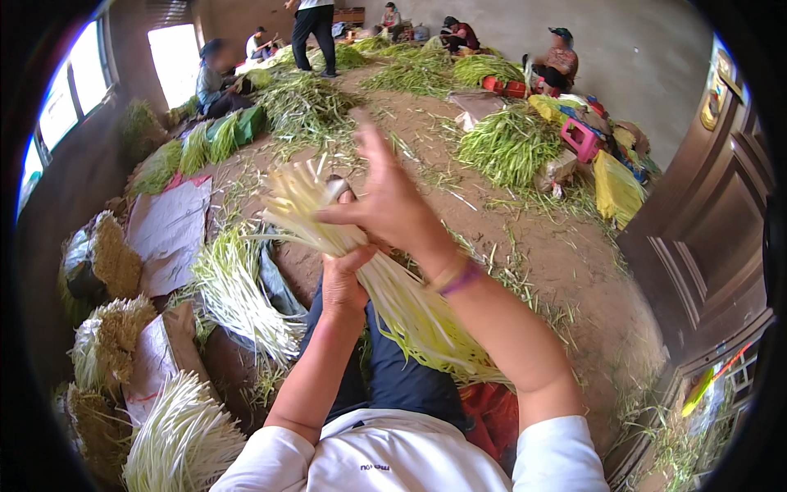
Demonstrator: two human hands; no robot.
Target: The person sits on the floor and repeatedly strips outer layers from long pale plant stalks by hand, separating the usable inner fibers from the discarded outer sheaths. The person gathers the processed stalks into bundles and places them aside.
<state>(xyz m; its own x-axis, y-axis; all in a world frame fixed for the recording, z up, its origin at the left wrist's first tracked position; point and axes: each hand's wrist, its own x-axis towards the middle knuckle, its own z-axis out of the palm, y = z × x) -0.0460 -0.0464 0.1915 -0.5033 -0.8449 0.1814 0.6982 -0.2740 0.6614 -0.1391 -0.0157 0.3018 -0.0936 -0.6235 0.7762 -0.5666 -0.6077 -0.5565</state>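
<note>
My left hand [345,280] is closed around a bundle of pale green-white leafy stalks [418,307], held slantwise over my lap. The bundle's pale ends fan out beyond that hand, and its yellow-green tips trail down to the right, partly behind my right forearm. Blurred by motion, my right hand [393,197] is spread beside the pale ends, its thumb over them; a dark and pale band shows on a finger just behind. A pile of white-stemmed stalks [237,289] lies on the floor to the left, and another white bundle [184,436] is at the lower left.
Bundles with brown roots [114,255] line the left side beside a flat sack [169,234]. Green heaps [307,107] cover the floor further off, with several people around them. At the right are a pink plastic stool [579,140], a yellow bag [615,187] and a brown panelled door [707,227].
</note>
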